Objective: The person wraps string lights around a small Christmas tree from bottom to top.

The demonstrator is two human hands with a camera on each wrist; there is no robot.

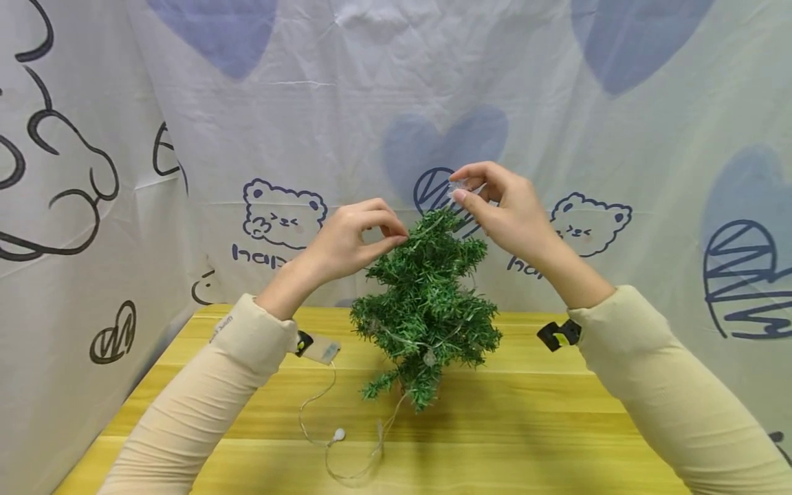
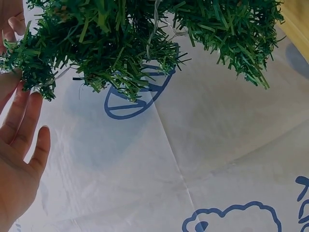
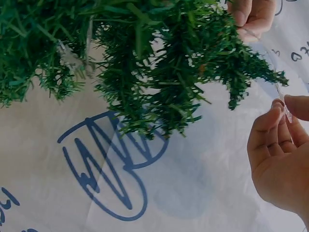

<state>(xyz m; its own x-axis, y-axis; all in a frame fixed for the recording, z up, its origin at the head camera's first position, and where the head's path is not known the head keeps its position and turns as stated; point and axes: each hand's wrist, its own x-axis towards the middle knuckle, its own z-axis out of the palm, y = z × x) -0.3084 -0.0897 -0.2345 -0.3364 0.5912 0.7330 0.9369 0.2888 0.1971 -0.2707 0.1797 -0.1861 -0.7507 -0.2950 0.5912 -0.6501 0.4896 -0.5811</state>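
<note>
A small green artificial Christmas tree [image 1: 427, 295] stands on the table, wound with a thin clear wire of string lights [image 1: 402, 338]. Above its top, my right hand [image 1: 504, 206] pinches a clear, spiky light ornament [image 1: 456, 187] between thumb and index finger. My left hand [image 1: 359, 237] pinches at the upper left branches, thumb and index fingertips together where the wire runs; needles partly hide what lies between them. In the right wrist view, the wire stretches from the left fingertips past the treetop to the right hand [image 3: 277, 150].
A pale battery box [image 1: 323, 348] lies on the wooden table [image 1: 526, 412] beside my left sleeve. From it the wire loops across the front, with a small white round piece [image 1: 338, 434] on it. A printed cloth [image 1: 371, 82] hangs behind and at the left.
</note>
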